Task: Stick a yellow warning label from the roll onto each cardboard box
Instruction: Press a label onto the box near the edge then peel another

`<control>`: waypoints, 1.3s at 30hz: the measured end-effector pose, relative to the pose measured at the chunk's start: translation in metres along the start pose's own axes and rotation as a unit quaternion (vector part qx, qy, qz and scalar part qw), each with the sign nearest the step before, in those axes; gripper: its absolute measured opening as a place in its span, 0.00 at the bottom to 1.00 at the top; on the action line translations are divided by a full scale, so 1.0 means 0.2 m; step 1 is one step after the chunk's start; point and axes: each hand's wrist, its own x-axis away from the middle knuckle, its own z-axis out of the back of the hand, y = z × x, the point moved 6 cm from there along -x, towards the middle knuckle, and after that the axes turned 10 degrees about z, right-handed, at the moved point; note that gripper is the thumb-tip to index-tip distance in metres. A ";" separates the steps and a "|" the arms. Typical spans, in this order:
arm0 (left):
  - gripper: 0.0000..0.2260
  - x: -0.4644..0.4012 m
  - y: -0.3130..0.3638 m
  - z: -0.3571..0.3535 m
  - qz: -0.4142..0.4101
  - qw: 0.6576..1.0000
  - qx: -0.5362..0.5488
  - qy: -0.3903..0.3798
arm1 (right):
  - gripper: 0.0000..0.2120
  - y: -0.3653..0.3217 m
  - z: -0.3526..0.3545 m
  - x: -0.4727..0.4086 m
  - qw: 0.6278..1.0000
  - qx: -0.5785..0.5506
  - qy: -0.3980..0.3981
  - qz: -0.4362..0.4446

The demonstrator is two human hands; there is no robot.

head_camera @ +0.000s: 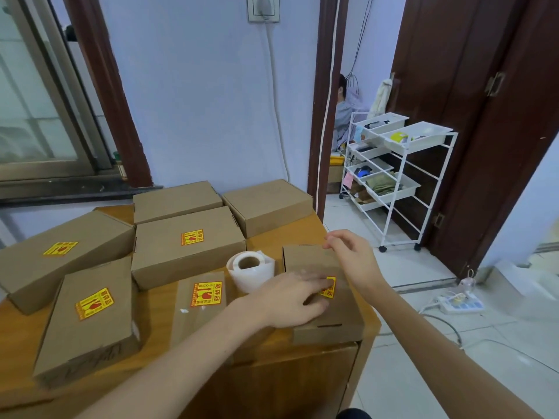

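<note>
Several brown cardboard boxes lie on a wooden table [308, 237]. My left hand [290, 300] presses flat on a yellow warning label [330, 287] on the near right box [314, 261], covering most of the label. My right hand [351, 258] hovers with loosely bent fingers over that box's far right edge, holding nothing. The white label roll [249, 267] stands just left of this box. Labels show on the near middle box [207, 293], the near left box [93, 303], the far left box [60, 248] and the centre box [192, 237]. Two back boxes [177, 201] [267, 204] are bare.
The table's right edge drops to a tiled floor with a power strip [459, 302] and cables. A white wire trolley [393, 176] with trays stands by a dark door. A person sits beyond the doorway [343, 110]. A window is at the left.
</note>
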 end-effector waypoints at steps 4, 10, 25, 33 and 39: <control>0.30 0.03 -0.01 -0.12 0.023 0.994 -0.079 -0.069 | 0.07 0.00 0.01 0.00 1.000 -0.019 0.003 -0.009; 0.34 0.04 -0.03 -0.15 0.044 0.993 -0.084 -0.072 | 0.08 0.00 0.01 0.01 1.000 -0.012 0.000 -0.005; 0.29 0.05 0.01 -0.13 0.080 0.994 -0.038 -0.059 | 0.08 -0.01 -0.03 0.05 1.000 -0.013 -0.015 -0.005; 0.26 0.06 -0.03 -0.04 0.087 0.994 0.063 -0.018 | 0.08 -0.06 -0.03 0.02 1.000 0.004 -0.010 -0.001; 0.24 0.15 -0.36 0.21 0.149 0.986 0.052 0.053 | 0.10 -0.11 -0.11 0.00 0.999 0.020 -0.028 0.014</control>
